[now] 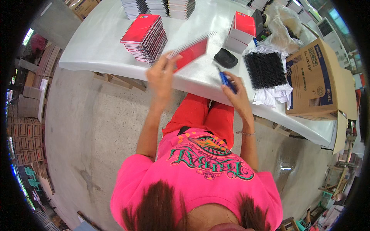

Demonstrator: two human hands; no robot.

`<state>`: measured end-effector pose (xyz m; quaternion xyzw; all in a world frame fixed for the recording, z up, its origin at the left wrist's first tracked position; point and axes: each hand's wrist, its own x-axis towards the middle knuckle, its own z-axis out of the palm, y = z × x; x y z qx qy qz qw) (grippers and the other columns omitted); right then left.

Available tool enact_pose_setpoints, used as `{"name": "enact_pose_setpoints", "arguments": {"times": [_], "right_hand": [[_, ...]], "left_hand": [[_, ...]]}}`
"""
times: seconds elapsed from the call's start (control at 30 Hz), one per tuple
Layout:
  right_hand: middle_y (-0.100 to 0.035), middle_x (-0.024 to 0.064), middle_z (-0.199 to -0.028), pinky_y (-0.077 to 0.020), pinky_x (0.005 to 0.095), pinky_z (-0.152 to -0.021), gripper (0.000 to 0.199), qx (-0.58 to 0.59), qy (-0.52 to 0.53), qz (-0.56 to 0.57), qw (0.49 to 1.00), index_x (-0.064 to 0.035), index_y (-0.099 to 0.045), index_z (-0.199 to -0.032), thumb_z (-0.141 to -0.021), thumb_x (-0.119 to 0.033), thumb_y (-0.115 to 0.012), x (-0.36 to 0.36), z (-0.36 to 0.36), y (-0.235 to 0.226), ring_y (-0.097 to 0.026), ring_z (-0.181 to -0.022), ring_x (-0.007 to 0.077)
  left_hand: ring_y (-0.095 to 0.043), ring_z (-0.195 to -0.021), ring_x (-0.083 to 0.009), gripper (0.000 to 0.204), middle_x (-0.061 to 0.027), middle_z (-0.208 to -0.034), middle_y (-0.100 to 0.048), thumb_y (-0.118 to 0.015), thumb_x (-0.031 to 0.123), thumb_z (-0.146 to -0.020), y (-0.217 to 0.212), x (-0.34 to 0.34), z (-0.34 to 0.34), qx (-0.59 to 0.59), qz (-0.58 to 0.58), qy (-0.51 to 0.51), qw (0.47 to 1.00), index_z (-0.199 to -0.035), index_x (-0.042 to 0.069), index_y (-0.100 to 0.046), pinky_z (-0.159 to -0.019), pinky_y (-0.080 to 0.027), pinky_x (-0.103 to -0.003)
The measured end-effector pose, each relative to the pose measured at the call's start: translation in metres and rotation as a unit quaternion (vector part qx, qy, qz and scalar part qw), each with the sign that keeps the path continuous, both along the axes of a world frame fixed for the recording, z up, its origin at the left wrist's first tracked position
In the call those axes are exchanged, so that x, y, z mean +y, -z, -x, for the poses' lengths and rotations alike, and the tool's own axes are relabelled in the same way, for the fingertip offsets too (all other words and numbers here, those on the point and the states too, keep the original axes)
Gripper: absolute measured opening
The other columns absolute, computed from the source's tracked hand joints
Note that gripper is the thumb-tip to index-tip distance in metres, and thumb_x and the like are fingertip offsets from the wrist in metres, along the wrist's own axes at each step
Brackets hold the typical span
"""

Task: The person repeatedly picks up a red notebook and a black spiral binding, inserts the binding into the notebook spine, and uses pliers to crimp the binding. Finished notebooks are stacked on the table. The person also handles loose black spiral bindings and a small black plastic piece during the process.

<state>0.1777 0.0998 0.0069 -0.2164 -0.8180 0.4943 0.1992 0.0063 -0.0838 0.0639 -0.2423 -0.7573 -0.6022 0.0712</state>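
A red-covered notebook [192, 54] hangs tilted over the table's near edge, gripped at its left end by my left hand [161, 75]. Along its upper edge runs a spiral coil, whose far end sticks out past the cover. My right hand [237, 92] is closed around blue-handled pliers [227, 81], their narrow tip pointing up and left, apart from the notebook. Just beyond that tip lies a dark, rounded object [226, 57] shaped like a computer mouse. Behind my left hand stands a stack of spiral-bound red notebooks [143, 30].
The white-covered table [92, 46] spans the front. At right, a pile of black spiral coils [265, 69] rests on crumpled white paper beside an open cardboard box [314, 82]. Another red-topped stack [243, 25] stands farther back, with more bound stacks [181, 7] along the far side.
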Motion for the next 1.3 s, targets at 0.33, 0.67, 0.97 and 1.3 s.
{"name": "enact_pose_setpoints", "arguments": {"times": [0.33, 0.67, 0.97, 1.3], "right_hand": [[-0.048, 0.0280, -0.120, -0.0406, 0.0518, -0.093, 0.058, -0.014, 0.227, -0.330, 0.916, -0.0035, -0.046, -0.139, -0.087, -0.021, -0.066, 0.038, 0.023, 0.057, -0.049, -0.108, 0.0428], [-0.045, 0.0273, -0.127, -0.0368, 0.0510, -0.099, 0.056, -0.034, 0.271, -0.343, 0.899, -0.0003, -0.042, -0.142, -0.093, -0.020, -0.062, 0.033, 0.028, 0.060, -0.045, -0.115, 0.0412], [-0.045, 0.0228, -0.127, -0.0353, 0.0493, -0.101, 0.051, 0.042, 0.279, -0.303, 0.910, -0.0020, -0.048, -0.139, -0.094, -0.023, -0.061, 0.034, 0.027, 0.055, -0.043, -0.118, 0.0391], [-0.055, 0.0198, -0.114, -0.0359, 0.0423, -0.100, 0.049, 0.125, 0.303, -0.214, 0.920, -0.0013, -0.056, -0.130, -0.096, -0.036, -0.059, 0.118, 0.081, -0.003, -0.048, -0.111, 0.0328]], "left_hand": [[-0.059, -0.073, -0.0076, 0.028, -0.0067, -0.083, -0.070, -0.074, 0.020, -0.090, -0.044, -0.036, 0.156, 0.034, -0.236, -0.079, 0.968, -0.104, -0.004, -0.066, -0.065, -0.045, -0.019], [-0.049, -0.083, -0.0153, 0.040, -0.0097, -0.099, -0.058, -0.080, 0.035, -0.082, 0.009, -0.040, 0.193, 0.043, -0.138, -0.207, 0.968, -0.095, -0.001, -0.070, -0.070, -0.046, -0.030], [-0.051, -0.085, -0.0147, 0.044, -0.0096, -0.101, -0.050, -0.082, 0.036, -0.080, 0.026, -0.041, 0.197, -0.073, -0.182, -0.154, 0.968, -0.097, -0.002, -0.069, -0.072, -0.047, -0.029], [-0.050, -0.102, -0.0233, 0.041, -0.0127, -0.110, -0.054, -0.074, 0.039, -0.087, 0.030, -0.048, 0.194, -0.009, -0.124, -0.150, 0.981, -0.107, 0.004, -0.067, -0.093, -0.041, -0.037]]}}
